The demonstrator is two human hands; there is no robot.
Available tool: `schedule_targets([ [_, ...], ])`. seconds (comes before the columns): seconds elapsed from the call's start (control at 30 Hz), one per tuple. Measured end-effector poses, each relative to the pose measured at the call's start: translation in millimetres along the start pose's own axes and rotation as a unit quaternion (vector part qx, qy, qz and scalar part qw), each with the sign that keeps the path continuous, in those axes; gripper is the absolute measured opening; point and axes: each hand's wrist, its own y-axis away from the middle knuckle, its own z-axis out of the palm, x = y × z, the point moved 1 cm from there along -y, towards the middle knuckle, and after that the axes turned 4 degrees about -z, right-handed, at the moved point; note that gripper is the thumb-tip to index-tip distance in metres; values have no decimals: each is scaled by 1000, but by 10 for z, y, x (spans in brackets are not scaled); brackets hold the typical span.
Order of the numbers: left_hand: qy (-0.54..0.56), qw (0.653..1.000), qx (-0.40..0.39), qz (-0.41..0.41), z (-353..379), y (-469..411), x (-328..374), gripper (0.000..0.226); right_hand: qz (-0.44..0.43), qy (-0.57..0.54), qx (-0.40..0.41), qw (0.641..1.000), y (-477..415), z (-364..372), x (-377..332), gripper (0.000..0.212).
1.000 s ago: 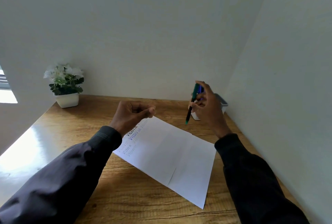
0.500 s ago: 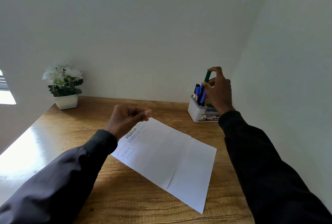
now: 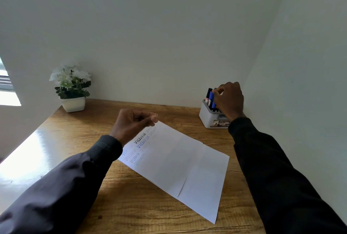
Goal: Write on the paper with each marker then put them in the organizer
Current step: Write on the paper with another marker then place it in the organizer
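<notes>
Reaching to the frame's right middle, the right hand (image 3: 230,100) pinches a dark green marker (image 3: 215,89) standing in the white plastic organizer (image 3: 206,119). The left hand (image 3: 131,123), fisted on nothing, hovers over the creased white paper sheet (image 3: 178,162) at centre.

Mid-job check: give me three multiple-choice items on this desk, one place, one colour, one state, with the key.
1. Where does the organizer stand? A. the desk's far right corner B. its far left corner C. its near edge
2. What colour is the plant pot? A. red B. white C. black
3. What is the right hand doing? A. lying flat on the desk B. hanging out of view C. gripping the green marker in the organizer
Key: 1A, it sits at the far right; 2B, the pot is white; 3C, its fingers curl round it.
</notes>
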Motion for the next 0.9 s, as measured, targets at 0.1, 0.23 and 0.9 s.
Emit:
schedule_targets([
  [0.1,5,1000,3,2,-13,24,22,16,18,11,-23,1000,-40,-1,-5,27],
  [0.23,4,1000,7,5,-34,59,44,15,11,35,-43,998,-83,-90,-33,27],
  [0.9,-11,1000,21,-2,-268,241,198,12,-29,55,5,998,303,-153,-210,36],
])
